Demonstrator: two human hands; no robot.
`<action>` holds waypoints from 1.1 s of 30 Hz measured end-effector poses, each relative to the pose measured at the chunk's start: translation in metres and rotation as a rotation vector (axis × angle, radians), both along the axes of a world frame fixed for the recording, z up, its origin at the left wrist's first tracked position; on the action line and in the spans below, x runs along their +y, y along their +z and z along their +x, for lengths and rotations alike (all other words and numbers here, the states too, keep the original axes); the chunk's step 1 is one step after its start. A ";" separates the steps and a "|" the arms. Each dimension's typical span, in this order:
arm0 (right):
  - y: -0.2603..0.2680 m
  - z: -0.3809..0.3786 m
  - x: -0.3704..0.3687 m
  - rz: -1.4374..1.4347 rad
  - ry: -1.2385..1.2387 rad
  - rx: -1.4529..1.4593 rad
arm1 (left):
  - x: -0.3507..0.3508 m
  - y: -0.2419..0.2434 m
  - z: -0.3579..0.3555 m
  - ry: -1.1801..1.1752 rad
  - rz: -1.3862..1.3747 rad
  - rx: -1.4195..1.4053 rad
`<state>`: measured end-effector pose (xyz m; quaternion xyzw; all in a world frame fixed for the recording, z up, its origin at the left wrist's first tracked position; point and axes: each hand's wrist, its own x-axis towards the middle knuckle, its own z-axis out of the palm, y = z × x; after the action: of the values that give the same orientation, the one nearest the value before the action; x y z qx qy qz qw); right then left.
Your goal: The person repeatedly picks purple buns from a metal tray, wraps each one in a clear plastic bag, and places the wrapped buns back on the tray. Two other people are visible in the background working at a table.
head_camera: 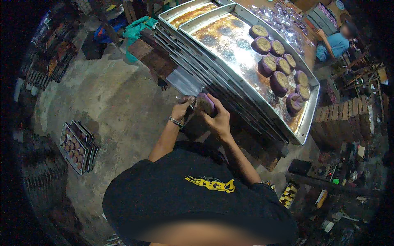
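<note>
My right hand (221, 118) grips a round purple bun (205, 104) with a browned face, fingers on its far edge and thumb beneath. Close beside it, my left hand (181, 111) is closed on what looks like the edge of a clear plastic bag (192, 105); the exact hold is partly hidden. Just beyond both hands lies a sheaf of clear plastic bags (186, 81). To the right, a metal baking tray (221, 46) tops a tall stack of trays. Several purple buns (279, 83) with browned tops sit along its right side.
Many wrapped buns (281, 23) cover a table behind the tray, where a person in a blue shirt (334, 47) sits. Stacked trays holding buns (74, 149) stand on the concrete floor (123, 101) at left. Wooden crates (341, 115) and a green cloth (138, 27) flank the tray stack.
</note>
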<state>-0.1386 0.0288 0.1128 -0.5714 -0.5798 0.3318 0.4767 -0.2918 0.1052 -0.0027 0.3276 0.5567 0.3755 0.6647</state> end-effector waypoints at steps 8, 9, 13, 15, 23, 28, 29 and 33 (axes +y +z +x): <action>-0.009 0.027 -0.019 -0.066 0.220 0.218 | -0.045 0.027 -0.018 0.023 0.230 -0.224; -0.009 0.026 -0.020 -0.072 0.242 0.208 | -0.049 0.033 -0.020 -0.038 0.217 -0.161; -0.011 0.024 -0.022 -0.009 0.383 0.236 | -0.055 0.042 -0.016 -0.069 0.241 -0.265; -0.006 0.018 -0.017 -0.131 0.438 0.346 | -0.056 0.036 -0.008 -0.135 0.288 -0.361; 0.123 0.019 0.029 0.126 0.501 -0.614 | -0.007 -0.021 0.000 -0.435 0.247 -0.364; 0.233 0.098 0.093 0.298 0.215 -0.056 | 0.075 -0.092 -0.021 -0.362 0.045 0.476; 0.241 0.114 0.125 0.351 0.150 0.142 | 0.091 -0.111 -0.027 -0.311 0.005 0.553; 0.207 0.183 0.264 0.166 -0.260 0.335 | 0.130 -0.166 -0.041 -0.409 0.205 0.758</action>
<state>0.0443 0.2923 0.3197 -0.5370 -0.4392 0.3090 0.6506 -0.3326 0.2349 -0.1683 0.6098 0.6447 0.1430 0.4382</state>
